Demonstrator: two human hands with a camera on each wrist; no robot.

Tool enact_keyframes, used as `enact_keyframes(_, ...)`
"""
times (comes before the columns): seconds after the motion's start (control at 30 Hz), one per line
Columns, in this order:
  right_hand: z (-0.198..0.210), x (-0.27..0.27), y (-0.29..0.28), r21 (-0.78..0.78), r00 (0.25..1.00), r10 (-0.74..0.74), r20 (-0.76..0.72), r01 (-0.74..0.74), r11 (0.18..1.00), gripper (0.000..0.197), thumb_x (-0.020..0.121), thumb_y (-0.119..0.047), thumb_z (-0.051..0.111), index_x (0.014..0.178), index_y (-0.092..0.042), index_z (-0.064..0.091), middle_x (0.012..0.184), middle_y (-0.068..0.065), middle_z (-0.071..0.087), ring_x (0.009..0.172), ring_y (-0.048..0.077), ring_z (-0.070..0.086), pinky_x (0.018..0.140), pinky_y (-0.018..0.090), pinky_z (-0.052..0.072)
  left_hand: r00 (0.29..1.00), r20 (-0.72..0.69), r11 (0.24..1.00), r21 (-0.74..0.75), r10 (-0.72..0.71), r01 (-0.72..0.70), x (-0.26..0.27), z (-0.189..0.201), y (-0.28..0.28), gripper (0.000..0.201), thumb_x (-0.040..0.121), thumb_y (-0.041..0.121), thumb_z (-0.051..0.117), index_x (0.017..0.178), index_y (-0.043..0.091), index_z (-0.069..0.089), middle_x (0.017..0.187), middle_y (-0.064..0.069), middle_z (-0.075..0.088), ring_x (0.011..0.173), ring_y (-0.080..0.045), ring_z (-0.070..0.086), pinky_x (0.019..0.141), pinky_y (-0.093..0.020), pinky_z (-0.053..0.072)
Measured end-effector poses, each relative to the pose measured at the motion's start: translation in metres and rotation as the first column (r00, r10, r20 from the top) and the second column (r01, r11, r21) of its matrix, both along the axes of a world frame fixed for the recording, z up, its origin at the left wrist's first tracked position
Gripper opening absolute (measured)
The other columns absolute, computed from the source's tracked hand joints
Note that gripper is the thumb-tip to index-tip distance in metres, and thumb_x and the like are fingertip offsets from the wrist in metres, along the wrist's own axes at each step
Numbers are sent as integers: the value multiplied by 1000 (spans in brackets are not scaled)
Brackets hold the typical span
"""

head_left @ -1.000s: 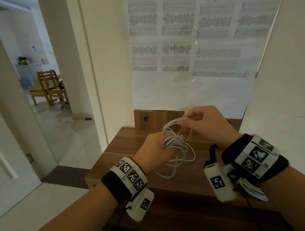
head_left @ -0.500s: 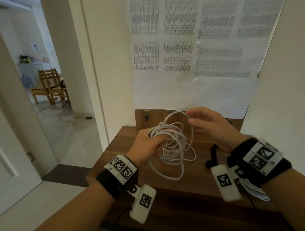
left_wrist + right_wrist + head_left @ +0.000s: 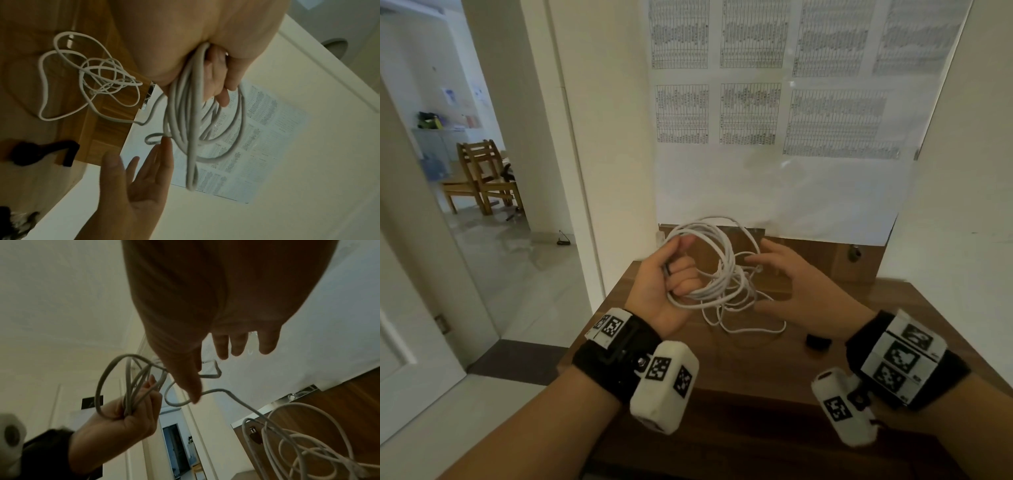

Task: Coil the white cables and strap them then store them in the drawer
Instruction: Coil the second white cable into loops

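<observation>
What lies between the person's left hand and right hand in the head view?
In the head view, loops of the white cable gripped by the left hand lie before the open right hand.

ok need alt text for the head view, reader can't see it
Seen from above, the left hand grips a bundle of white cable loops over a wooden desk, while the right hand reaches open-fingered toward the loose strands. Printed tables hang on the wall behind, and a doorway at left shows a wooden chair.
</observation>
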State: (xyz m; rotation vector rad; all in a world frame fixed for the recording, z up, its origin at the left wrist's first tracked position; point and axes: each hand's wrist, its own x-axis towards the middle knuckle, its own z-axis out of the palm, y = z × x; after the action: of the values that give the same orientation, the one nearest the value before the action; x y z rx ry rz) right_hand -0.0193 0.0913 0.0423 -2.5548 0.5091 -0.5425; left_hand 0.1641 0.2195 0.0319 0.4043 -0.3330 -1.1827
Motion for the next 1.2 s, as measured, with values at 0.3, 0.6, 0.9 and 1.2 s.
enact_keyframes(0.3, -4, 14, 11, 744, 958, -77, 275, -161, 648, 80, 77, -78, 58, 130, -18, 63, 131, 1, 66, 122, 19, 62, 108, 46, 47, 988, 119, 993, 47, 102, -108, -11, 4, -1, 22, 93, 27, 53, 82, 9, 61, 49, 8, 24, 32, -3, 22, 34, -15, 19)
enact_keyframes(0.6, -3, 15, 22, 487, 910, 33, 414, -252, 836, 49, 89, -6, 71, 133, -22, 57, 120, 9, 69, 110, 26, 67, 98, 44, 55, 968, 244, 998, 9, 55, -59, -31, 5, -6, 31, 101, 29, 45, 88, 9, 64, 55, 5, 34, 37, -3, 26, 38, -16, 24)
enact_keyframes(0.9, -8, 7, 24, 312, 960, 108, 259, -189, 931, 71, 89, -74, 42, 144, -30, 46, 125, -8, 68, 110, 10, 68, 96, 41, 56, 989, 120, 994, -66, 91, -84, -13, 12, -3, 31, 101, 31, 46, 86, 11, 64, 53, 7, 26, 37, -3, 25, 39, -16, 25)
enact_keyframes(1.2, -11, 3, 15, -125, 912, 80, 401, -32, 992, 45, 88, -52, 60, 127, -30, 66, 81, -9, 59, 66, 14, 54, 63, 34, 53, 992, 50, 993, -23, 119, -118, -7, 19, 0, 33, 101, 28, 47, 80, 10, 65, 50, 8, 26, 35, -4, 24, 37, -15, 24)
